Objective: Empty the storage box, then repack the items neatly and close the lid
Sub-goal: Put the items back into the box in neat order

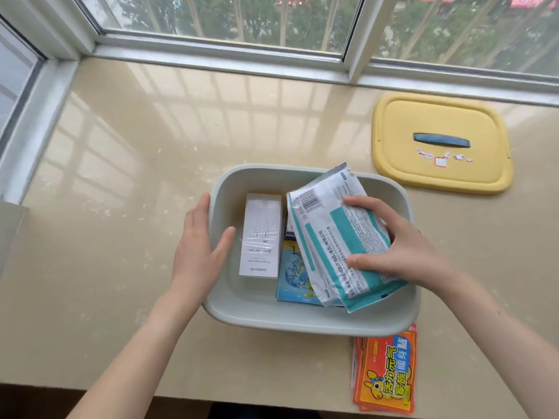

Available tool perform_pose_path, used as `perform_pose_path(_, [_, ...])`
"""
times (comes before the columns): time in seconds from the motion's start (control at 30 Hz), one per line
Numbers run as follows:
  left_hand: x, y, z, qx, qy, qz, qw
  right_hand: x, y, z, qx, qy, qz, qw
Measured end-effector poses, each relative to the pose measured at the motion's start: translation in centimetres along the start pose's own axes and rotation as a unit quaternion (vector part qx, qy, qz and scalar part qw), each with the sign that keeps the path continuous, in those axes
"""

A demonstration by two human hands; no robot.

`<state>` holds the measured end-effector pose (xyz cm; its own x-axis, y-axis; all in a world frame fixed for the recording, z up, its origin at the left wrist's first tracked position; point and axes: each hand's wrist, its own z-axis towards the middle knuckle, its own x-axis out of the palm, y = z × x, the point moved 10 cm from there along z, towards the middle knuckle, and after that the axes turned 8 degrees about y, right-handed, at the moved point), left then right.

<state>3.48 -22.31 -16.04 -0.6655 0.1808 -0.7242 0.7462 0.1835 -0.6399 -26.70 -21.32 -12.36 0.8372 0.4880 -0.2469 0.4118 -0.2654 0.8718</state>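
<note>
A pale grey storage box (266, 320) stands on the beige counter, lid off. Inside, a white carton (261, 234) lies at the left and a blue illustrated packet (295, 276) lies flat on the bottom. A white-and-teal pouch (332, 237) rests tilted over the right half, with my right hand (396, 243) gripping it from the right, fingers on top. My left hand (198, 240) holds the box's left wall, thumb inside the rim. The yellow lid (438, 143) with a blue handle lies flat at the far right.
A stack of orange heat-patch packets (385, 370) lies on the counter just in front of the box's right corner. Window frames (223, 55) border the counter at the back and left. The counter's front edge (151, 394) runs along the bottom.
</note>
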Motion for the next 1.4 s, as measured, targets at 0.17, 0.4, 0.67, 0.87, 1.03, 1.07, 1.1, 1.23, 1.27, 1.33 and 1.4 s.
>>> perform_pose_path(0.17, [-0.1, 0.5, 0.0, 0.011, -0.017, -0.021, 1.000, 1.5, 0.5, 0.6, -0.002, 0.113, -0.045, 0.993])
perform_pose_path(0.4, [-0.3, 0.2, 0.0, 0.015, -0.013, -0.018, 1.000, 2.6, 3.3, 0.2, -0.054, 0.197, -0.303, 0.931])
perform_pose_path(0.67, [-0.2, 0.2, 0.1, 0.011, -0.013, -0.019, 1.000, 5.8, 0.7, 0.6, -0.023, 0.268, -0.387, 0.882])
perform_pose_path(0.87, [-0.1, 0.3, 0.2, 0.020, -0.017, -0.016, 1.000, 7.1, -2.0, 2.0, 0.000, 0.297, -0.353, 0.887])
perform_pose_path(1.03, [-0.2, 0.4, 0.3, 0.018, -0.015, -0.011, 1.000, 7.5, -3.5, 2.9, 0.017, 0.312, -0.350, 0.883])
perform_pose_path(1.07, [-0.2, 0.4, 0.3, 0.018, -0.014, -0.012, 1.000, 7.5, -3.6, 2.9, 0.016, 0.312, -0.349, 0.883])
perform_pose_path(1.1, [-0.2, 0.4, 0.3, 0.019, -0.014, -0.012, 1.000, 7.3, -3.6, 2.8, 0.013, 0.307, -0.339, 0.889])
perform_pose_path(1.23, [-0.2, 0.4, 0.3, 0.020, -0.015, -0.016, 1.000, 5.9, -4.4, 2.6, 0.041, 0.257, -0.224, 0.939])
perform_pose_path(1.27, [-0.2, 0.4, 0.4, 0.019, -0.015, -0.017, 1.000, 5.6, -4.9, 2.8, 0.056, 0.238, -0.192, 0.950])
perform_pose_path(1.33, [-0.1, 0.3, 0.3, 0.016, -0.013, -0.021, 1.000, 4.6, -6.1, 3.4, 0.092, 0.190, -0.147, 0.966])
perform_pose_path(1.4, [-0.2, 0.3, 0.3, 0.019, -0.015, -0.023, 0.999, 4.0, -6.7, 3.9, 0.114, 0.157, -0.150, 0.970])
